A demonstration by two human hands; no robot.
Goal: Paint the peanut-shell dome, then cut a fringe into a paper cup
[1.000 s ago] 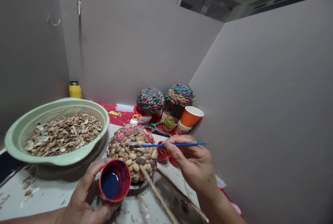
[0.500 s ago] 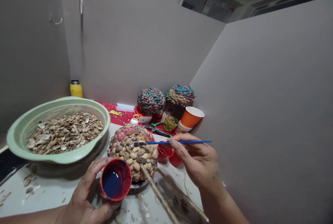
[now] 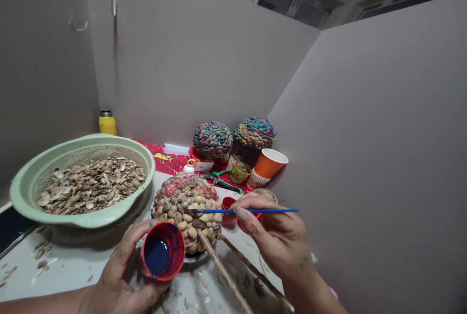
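My left hand (image 3: 127,270) is wrapped round a small red cup (image 3: 182,250) with dark blue paint (image 3: 156,255) inside, its mouth tilted toward me. Between the thumb and fingers of my right hand (image 3: 277,241) is a blue-handled paintbrush (image 3: 248,211), held level and pointing left. The brush tip lies over the front of a dome (image 3: 189,231) covered in peanut shells; whether it touches cannot be made out. Pink colour marks the dome's top, and the rest is mostly bare tan shell. A wooden stick (image 3: 226,275) juts from the dome toward me.
At left stands a green colander (image 3: 83,221) of loose shells. Behind the dome are two painted domes (image 3: 213,139), pliers (image 3: 224,185), a glass (image 3: 240,172) and an orange paper cup (image 3: 268,164). A yellow bottle (image 3: 107,123) stands by the wall. Another stick (image 3: 259,275) lies at right.
My right hand and the brush have moved slightly down, so the tip sits lower over the dome. My left hand with the cup has hardly moved.
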